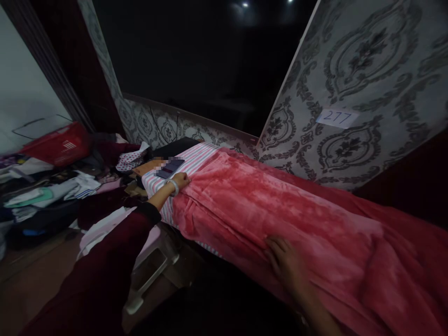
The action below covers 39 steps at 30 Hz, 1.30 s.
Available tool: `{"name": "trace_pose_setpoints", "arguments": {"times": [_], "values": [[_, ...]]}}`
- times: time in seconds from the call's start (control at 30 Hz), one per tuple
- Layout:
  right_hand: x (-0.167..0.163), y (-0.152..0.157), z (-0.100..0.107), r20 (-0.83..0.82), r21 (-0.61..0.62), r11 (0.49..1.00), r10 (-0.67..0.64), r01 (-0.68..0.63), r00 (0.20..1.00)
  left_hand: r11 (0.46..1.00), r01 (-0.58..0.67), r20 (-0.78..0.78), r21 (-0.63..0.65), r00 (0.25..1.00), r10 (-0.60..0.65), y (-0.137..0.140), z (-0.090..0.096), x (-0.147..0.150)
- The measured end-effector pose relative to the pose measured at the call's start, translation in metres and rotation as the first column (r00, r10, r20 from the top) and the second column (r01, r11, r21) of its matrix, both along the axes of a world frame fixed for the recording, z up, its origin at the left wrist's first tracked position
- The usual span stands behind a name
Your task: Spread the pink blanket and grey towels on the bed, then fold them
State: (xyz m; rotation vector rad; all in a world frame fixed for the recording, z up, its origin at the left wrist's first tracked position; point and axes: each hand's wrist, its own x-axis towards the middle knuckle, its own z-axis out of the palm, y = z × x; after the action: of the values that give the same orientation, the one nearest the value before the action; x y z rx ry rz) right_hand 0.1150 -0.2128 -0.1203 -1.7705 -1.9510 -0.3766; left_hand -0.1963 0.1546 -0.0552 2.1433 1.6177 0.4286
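A plush red blanket (252, 191) lies spread over a long surface covered with a striped cloth (201, 153). My left hand (180, 181), with a pale bracelet at the wrist, is closed on the blanket's left end. Lower right, my right hand (284, 259) rests on top of the blanket near its front fold, fingers stretched out and lying on the fabric. Beyond my left hand a dark flat item (171, 169) sits on the striped cloth, partly blurred out.
A pale plastic stool (157, 266) stands below the striped cloth's left end. Piled clothes (70, 189) and a red basket (58, 143) fill the left side. A large dark screen (210, 60) and patterned wall (350, 74) rise behind; a paper marked 277 (338, 117) hangs there.
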Motion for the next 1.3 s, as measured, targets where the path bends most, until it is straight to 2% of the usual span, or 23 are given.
{"name": "trace_pose_setpoints", "arguments": {"times": [0.1, 0.2, 0.43, 0.57, 0.67, 0.73, 0.8, 0.87, 0.93, 1.0, 1.1, 1.2, 1.3], "values": [[0.001, -0.013, -0.003, 0.054, -0.076, 0.996, -0.048, 0.052, 0.997, 1.0, -0.007, 0.003, -0.029, 1.0, 0.007, 0.0, -0.005, -0.004], [0.004, -0.023, -0.002, 0.086, -0.103, 0.993, -0.054, 0.063, 0.995, 0.999, 0.008, 0.014, -0.054, 1.0, -0.007, -0.002, -0.005, -0.006], [0.015, -0.016, -0.009, 0.064, -0.008, 1.0, -0.014, 0.015, 0.998, 0.995, 0.077, 0.072, -0.071, 0.995, -0.072, -0.013, 0.006, 0.002], [0.024, -0.014, 0.02, 0.043, 0.007, 0.996, -0.087, 0.087, 0.995, 0.995, 0.095, 0.115, -0.042, 0.989, -0.09, -0.014, 0.03, 0.004], [0.031, -0.029, 0.045, 0.031, 0.01, 0.993, -0.114, 0.114, 0.993, 0.99, 0.136, 0.156, -0.045, 0.98, -0.127, -0.014, 0.051, -0.007], [0.031, -0.043, 0.049, 0.035, 0.024, 0.995, -0.099, 0.099, 0.994, 0.98, 0.18, 0.199, -0.08, 0.967, -0.161, -0.017, 0.055, -0.017], [0.026, -0.054, 0.04, 0.031, -0.009, 0.997, -0.081, 0.082, 0.996, 0.969, 0.203, 0.197, -0.138, 0.965, -0.174, -0.024, 0.05, -0.026], [0.018, -0.06, 0.025, 0.007, -0.104, 0.993, -0.05, 0.051, 0.999, 0.964, 0.193, 0.142, -0.184, 0.975, -0.168, -0.032, 0.037, -0.031], [0.01, -0.062, 0.01, -0.027, -0.193, 0.981, -0.031, 0.025, 0.999, 0.965, 0.179, 0.091, -0.189, 0.982, -0.164, -0.039, 0.024, -0.034], [0.006, -0.062, 0.0, -0.05, -0.218, 0.976, -0.023, 0.012, 0.998, 0.969, 0.183, 0.076, -0.164, 0.982, -0.172, -0.042, 0.017, -0.035], [0.009, -0.062, -0.011, -0.043, -0.144, 0.989, -0.022, 0.016, 0.999, 0.971, 0.204, 0.053, -0.122, 0.979, -0.199, -0.035, 0.019, -0.028], [0.015, -0.063, -0.02, -0.025, -0.037, 0.999, -0.028, 0.028, 0.999, 0.972, 0.189, -0.014, -0.138, 0.981, -0.192, -0.019, 0.028, -0.006], [0.014, -0.062, -0.026, -0.047, -0.047, 0.999, -0.026, 0.023, 0.999, 0.972, 0.142, -0.054, -0.19, 0.987, -0.154, 0.002, 0.035, 0.027]]}}
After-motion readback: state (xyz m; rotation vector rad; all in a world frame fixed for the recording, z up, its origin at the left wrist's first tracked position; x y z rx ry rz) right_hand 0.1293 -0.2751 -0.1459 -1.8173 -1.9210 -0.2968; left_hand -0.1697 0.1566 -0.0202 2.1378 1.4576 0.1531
